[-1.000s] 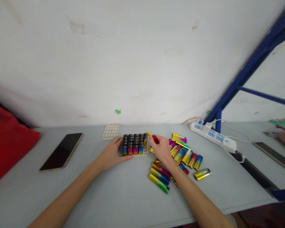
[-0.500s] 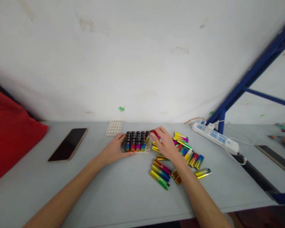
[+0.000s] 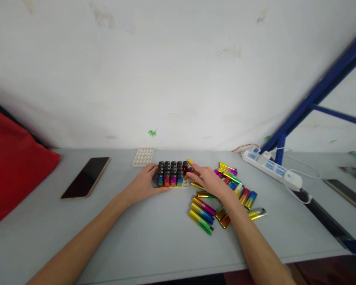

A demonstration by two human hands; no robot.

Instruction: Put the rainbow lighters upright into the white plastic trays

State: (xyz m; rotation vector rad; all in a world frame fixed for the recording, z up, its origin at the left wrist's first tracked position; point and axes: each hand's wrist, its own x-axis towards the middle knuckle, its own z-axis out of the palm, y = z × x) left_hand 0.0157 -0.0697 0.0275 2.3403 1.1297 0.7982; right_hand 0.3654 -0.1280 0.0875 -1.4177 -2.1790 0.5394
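Observation:
Rows of black-topped, colourful metallic lighters stand upright in a white tray. My left hand is closed around the left end of this block, thumb along the front edge and fingers behind. My right hand pinches a dark-topped reddish lighter at the tray's right end; its lower part is hidden behind the other lighters and the fingers. Under and beside my right forearm lie several loose lighters in shiny yellow, green, blue, red and pink.
A second white tray with round hollows lies near the wall. To the left are a phone and red fabric. On the right are a power strip with cables, a blue metal frame and another phone.
My right hand has lowered the lighter from above the tray's right end into the right-hand column. My left hand keeps its hold. The view has shifted slightly.

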